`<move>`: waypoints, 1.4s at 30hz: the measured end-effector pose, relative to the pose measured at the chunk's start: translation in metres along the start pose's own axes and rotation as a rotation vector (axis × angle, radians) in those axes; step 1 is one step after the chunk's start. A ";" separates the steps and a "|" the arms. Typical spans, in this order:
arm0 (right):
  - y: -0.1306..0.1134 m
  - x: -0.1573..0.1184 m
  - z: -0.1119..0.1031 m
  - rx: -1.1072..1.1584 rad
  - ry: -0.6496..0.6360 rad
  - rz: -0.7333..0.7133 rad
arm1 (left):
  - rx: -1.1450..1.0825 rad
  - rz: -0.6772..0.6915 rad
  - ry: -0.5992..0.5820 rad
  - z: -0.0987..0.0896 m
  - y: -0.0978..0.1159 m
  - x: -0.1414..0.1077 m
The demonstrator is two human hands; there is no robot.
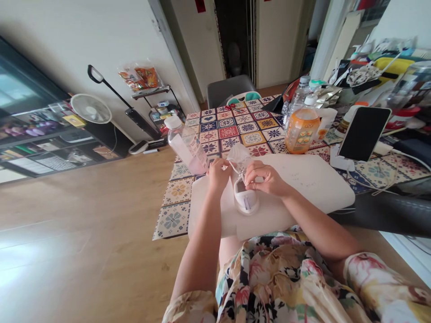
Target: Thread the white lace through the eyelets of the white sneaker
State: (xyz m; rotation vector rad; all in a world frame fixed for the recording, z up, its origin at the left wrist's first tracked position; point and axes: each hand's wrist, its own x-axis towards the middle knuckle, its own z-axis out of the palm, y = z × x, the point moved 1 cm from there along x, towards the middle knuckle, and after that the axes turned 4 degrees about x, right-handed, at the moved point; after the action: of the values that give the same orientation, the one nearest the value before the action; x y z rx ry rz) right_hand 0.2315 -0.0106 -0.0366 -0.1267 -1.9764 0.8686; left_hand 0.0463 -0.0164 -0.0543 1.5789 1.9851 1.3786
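Note:
A white lace-up shoe (247, 204) rests on a white sheet (303, 172), its heel towards me and its toe pointing away. At the left of the shoe, my left hand (218, 172) is closed in a pinch on a white shoelace (234, 167) that runs to the front of the shoe's opening. On the other side, my right hand (264, 177) curls over the shoe's opening with thumb and fingers pinched together. It is by the laces and the collar; what lies between its fingertips is too small to make out.
A clear bottle with a white cap (188, 148) stands left of the sheet on the patterned tablecloth (232, 130). Beyond the sheet is an orange-labelled bottle (302, 130). A phone (363, 134) leans upright at the right, before a cluttered pile. A grey chair (232, 87) is at the far edge.

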 end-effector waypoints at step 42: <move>0.001 0.003 -0.004 -0.195 -0.044 0.208 | -0.379 0.193 -0.562 -0.020 0.013 -0.014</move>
State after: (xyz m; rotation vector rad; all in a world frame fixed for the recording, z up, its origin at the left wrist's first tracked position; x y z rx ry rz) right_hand 0.2328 -0.0062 -0.0337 -0.4363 -2.1131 0.8130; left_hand 0.0461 -0.0389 -0.0391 1.7514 1.2004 1.1170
